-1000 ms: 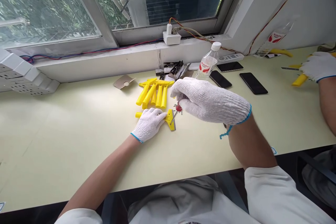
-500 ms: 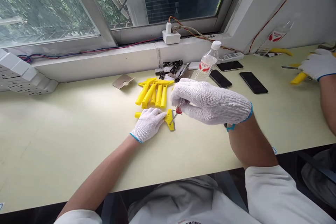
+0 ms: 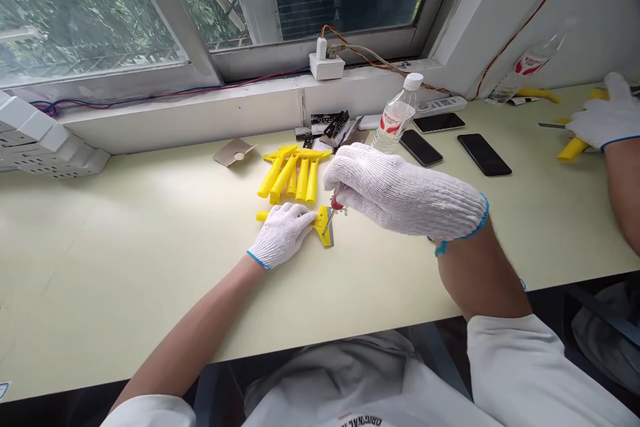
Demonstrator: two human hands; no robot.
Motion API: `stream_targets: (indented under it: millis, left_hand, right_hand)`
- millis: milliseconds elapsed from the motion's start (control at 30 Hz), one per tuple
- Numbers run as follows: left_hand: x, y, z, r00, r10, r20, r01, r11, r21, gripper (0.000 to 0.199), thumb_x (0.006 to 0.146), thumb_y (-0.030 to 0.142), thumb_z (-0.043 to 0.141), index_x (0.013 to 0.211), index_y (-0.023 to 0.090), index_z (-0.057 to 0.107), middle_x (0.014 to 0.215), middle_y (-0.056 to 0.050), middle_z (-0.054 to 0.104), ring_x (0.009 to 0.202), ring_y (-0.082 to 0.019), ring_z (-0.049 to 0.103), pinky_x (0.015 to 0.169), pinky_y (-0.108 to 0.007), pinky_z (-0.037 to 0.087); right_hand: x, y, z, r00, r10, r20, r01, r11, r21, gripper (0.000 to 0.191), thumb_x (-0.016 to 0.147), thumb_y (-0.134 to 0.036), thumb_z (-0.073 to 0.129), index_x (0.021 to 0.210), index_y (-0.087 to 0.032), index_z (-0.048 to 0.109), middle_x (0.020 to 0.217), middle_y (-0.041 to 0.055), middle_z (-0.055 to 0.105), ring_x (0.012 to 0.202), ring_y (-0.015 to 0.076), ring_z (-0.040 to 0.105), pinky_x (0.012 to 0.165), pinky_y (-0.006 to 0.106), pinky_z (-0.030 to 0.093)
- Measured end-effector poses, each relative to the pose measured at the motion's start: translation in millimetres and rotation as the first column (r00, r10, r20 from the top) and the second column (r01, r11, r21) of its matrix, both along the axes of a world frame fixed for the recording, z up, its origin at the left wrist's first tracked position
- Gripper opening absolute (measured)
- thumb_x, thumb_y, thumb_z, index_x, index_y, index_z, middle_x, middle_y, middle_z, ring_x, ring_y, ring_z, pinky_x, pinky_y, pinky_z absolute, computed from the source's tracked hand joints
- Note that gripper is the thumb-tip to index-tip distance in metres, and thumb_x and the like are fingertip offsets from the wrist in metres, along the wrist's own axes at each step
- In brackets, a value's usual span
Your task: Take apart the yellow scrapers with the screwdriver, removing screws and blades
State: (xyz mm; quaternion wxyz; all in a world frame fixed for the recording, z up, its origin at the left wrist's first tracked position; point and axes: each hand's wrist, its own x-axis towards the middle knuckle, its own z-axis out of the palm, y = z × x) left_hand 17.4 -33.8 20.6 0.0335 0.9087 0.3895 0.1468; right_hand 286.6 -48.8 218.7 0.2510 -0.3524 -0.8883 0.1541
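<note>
My left grip is closed on the yellow scraper on the table, blade already in place, but work looks unfinished: my right grip clamps a screwdriver angled onto the scraper's head.

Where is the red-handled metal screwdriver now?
The screwdriver is central in the head view, in the white-gloved right hand, slanting down to the yellow plastic scraper held by the white-gloved left hand.

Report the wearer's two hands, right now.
Left hand: closed on the yellow scraper.
Right hand: closed on the red-handled screwdriver, its tip at the scraper's head.
</note>
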Motion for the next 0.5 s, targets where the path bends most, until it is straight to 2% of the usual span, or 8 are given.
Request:
stream_targets:
  millis: [100,167,233,300,333,367,400,500]
  left_hand:
    - [0,0,0.0,1.0,0.002,0.002,-0.002,1.0,-0.003,0.03,0.113,0.032,0.05,0.135,0.032,0.07,0.125,-0.008,0.073,0.108,-0.029,0.064,0.094,-0.049,0.049]
    - [0,0,-0.4,1.0,0.008,-0.008,-0.008,1.0,0.003,0.03,0.113,0.032,0.049,0.134,0.032,0.071,0.123,-0.009,0.072,0.108,-0.029,0.064,0.094,-0.049,0.049]
    - [0,0,-0.9,1.0,0.01,-0.02,-0.01,1.0,0.003,0.031,0.114,0.033,0.049,0.136,0.032,0.071,0.123,-0.009,0.073,0.107,-0.029,0.064,0.093,-0.049,0.049]
    - [0,0,-1.3,1.0,0.007,-0.018,-0.007,1.0,-0.001,0.032,0.114,0.033,0.048,0.138,0.032,0.069,0.124,-0.009,0.073,0.108,-0.029,0.064,0.093,-0.049,0.049]
    - [-1,0,-1.4,1.0,0.005,-0.014,-0.005,1.0,-0.003,0.033,0.114,0.033,0.048,0.14,0.033,0.069,0.125,-0.009,0.073,0.108,-0.029,0.065,0.093,-0.049,0.049]
    - [-1,0,-1.5,1.0,0.005,-0.01,-0.005,1.0,-0.001,0.033,0.114,0.033,0.048,0.14,0.033,0.068,0.126,-0.009,0.073,0.108,-0.029,0.065,0.093,-0.049,0.049]
    - [-1,0,-1.5,1.0,0.007,-0.007,-0.007,1.0,0.003,0.033,0.115,0.033,0.048,0.14,0.032,0.068,0.126,-0.009,0.073,0.108,-0.029,0.065,0.093,-0.048,0.048]
    - [-1,0,-1.1,1.0,0.004,-0.01,-0.004,1.0,0.01,0.031,0.115,0.034,0.048,0.138,0.032,0.069,0.125,-0.008,0.074,0.109,-0.029,0.065,0.093,-0.047,0.048]
  right_hand:
    - [1,-1,2.5,0.99,0.125,0.066,-0.128,0.991,0.038,0.01,0.102,-0.024,0.056,0.098,-0.025,0.065,0.104,0.008,0.071,0.094,0.023,0.062,0.085,0.038,0.052]
    - [-5,-2,0.5,0.987,0.111,0.112,-0.121,0.989,0.081,0.007,0.101,-0.025,0.058,0.098,-0.025,0.065,0.099,0.0075,0.072,0.091,0.0234,0.062,0.081,0.037,0.051]
    - [-13,-3,-3.5,0.985,-0.089,0.144,0.066,0.985,0.158,0.014,0.103,-0.033,0.059,0.099,-0.022,0.066,0.092,0.0077,0.071,0.083,0.023,0.062,0.075,0.035,0.047]
    - [-19,-3,-8.0,0.934,-0.315,0.17,0.271,0.932,0.24,0.026,0.108,-0.039,0.055,0.1,-0.018,0.067,0.084,0.0084,0.069,0.076,0.0221,0.061,0.07,0.034,0.043]
    - [-19,-2,-9.9,0.919,-0.35,0.183,0.297,0.918,0.263,0.028,0.11,-0.039,0.051,0.1,-0.017,0.066,0.083,0.0086,0.069,0.075,0.0217,0.061,0.069,0.034,0.042]
    - [-19,-1,-11.4,0.93,-0.316,0.188,0.26,0.926,0.272,0.027,0.111,-0.036,0.05,0.102,-0.016,0.066,0.086,0.0089,0.069,0.076,0.0213,0.062,0.07,0.033,0.043]
    - [-16,0,-12.2,0.958,-0.222,0.18,0.17,0.949,0.267,0.023,0.111,-0.031,0.049,0.104,-0.015,0.065,0.091,0.0097,0.07,0.081,0.0212,0.063,0.073,0.033,0.044]
    - [-4,2,-10.8,0.988,0.13,0.081,-0.145,0.966,0.213,0.012,0.108,-0.019,0.05,0.107,-0.017,0.062,0.109,0.0109,0.07,0.097,0.0205,0.062,0.086,0.033,0.049]
